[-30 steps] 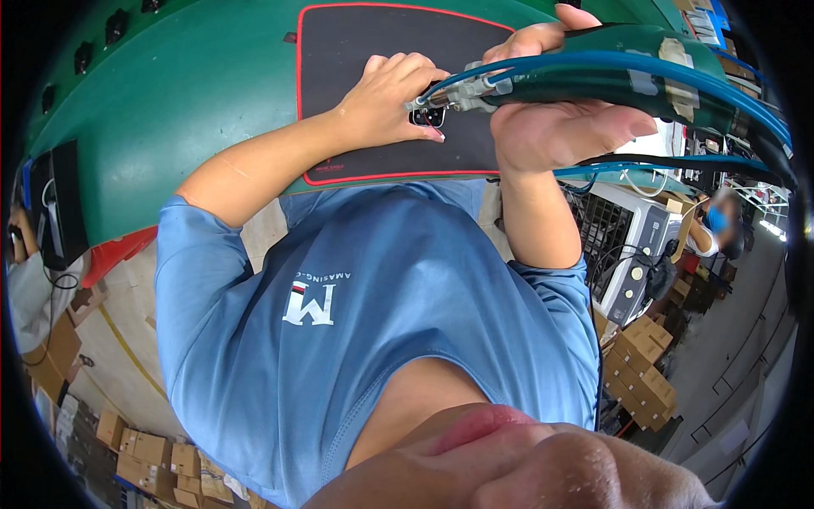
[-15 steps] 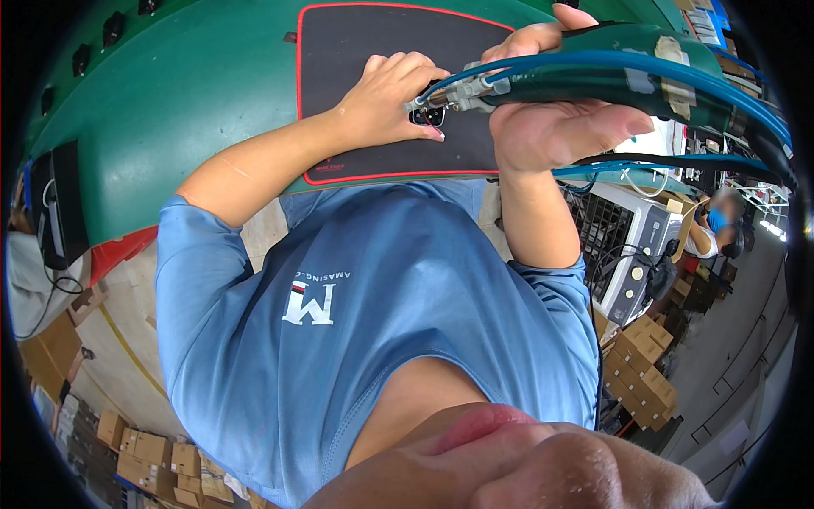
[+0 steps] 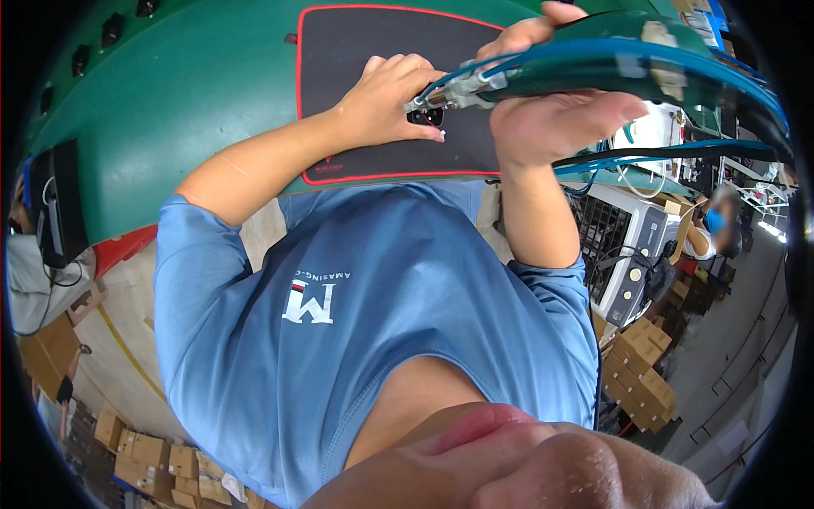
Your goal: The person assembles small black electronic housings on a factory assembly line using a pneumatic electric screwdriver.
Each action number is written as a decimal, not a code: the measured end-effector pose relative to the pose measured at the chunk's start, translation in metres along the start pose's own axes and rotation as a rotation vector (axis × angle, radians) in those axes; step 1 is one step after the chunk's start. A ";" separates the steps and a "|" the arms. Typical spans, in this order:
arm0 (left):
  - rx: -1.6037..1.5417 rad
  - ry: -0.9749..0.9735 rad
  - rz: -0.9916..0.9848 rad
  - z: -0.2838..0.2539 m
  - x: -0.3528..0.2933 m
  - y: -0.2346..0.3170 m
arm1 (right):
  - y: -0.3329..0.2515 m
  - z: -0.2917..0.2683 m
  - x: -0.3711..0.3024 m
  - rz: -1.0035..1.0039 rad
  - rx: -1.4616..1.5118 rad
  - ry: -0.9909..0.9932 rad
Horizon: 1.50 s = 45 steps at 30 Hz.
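Observation:
My left hand (image 3: 386, 100) is closed around a small black part (image 3: 431, 117), its thumb and fingers on opposite sides, over the dark mat (image 3: 356, 51) with a red border. My right hand (image 3: 551, 127) wraps a thick green power screwdriver (image 3: 585, 76), fingers on the far side and the thumb stretched along the near side. The tool lies nearly level, and its metal nose (image 3: 462, 92) points left, right at the black part. Whether the tip touches the part cannot be made out. Blue hoses (image 3: 644, 53) run along the tool, slightly blurred.
The mat lies on a green table (image 3: 170, 110), where several small black pieces (image 3: 112, 30) sit at the far left. A white machine with knobs (image 3: 632, 254) stands at right below the table edge. Cartons (image 3: 640, 365) are stacked on the floor; another person (image 3: 716, 225) is at far right.
The screwdriver's body and my right hand have shifted slightly, with the hoses sinking a little at right. My left hand stays in place on the black part. Someone's arm has appeared at the lower left.

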<state>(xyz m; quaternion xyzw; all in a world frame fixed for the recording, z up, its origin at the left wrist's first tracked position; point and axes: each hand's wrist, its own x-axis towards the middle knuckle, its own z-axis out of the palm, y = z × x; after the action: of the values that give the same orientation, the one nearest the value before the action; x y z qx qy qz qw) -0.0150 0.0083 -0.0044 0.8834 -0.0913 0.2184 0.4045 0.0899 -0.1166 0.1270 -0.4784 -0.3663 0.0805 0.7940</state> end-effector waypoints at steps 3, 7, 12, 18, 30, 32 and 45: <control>0.027 -0.024 0.019 0.002 0.003 0.004 | -0.067 0.038 0.020 -0.013 0.100 0.109; 0.069 -0.107 0.017 0.001 0.008 0.005 | -0.087 -0.020 0.036 -0.200 0.048 -0.131; -0.030 -0.147 -0.125 -0.006 0.018 0.008 | -0.069 -0.032 -0.010 0.035 -0.232 0.161; 0.300 -0.071 -0.032 0.004 0.137 -0.019 | -0.057 -0.053 -0.047 0.056 -0.099 0.138; 0.726 -0.403 -0.373 0.048 0.280 -0.076 | -0.040 -0.094 -0.069 0.060 -0.113 0.145; 0.786 -0.363 -0.185 0.043 0.287 -0.083 | -0.040 -0.099 -0.066 0.058 -0.117 0.071; 0.501 -0.499 -0.252 0.122 0.328 -0.073 | -0.054 -0.082 -0.032 -0.002 -0.115 -0.088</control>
<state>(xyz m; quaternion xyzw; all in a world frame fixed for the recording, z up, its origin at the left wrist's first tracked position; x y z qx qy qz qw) 0.3391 -0.0302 0.0269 0.9853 -0.0212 -0.0396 0.1647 0.1085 -0.2181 0.1328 -0.5190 -0.4052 0.0793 0.7485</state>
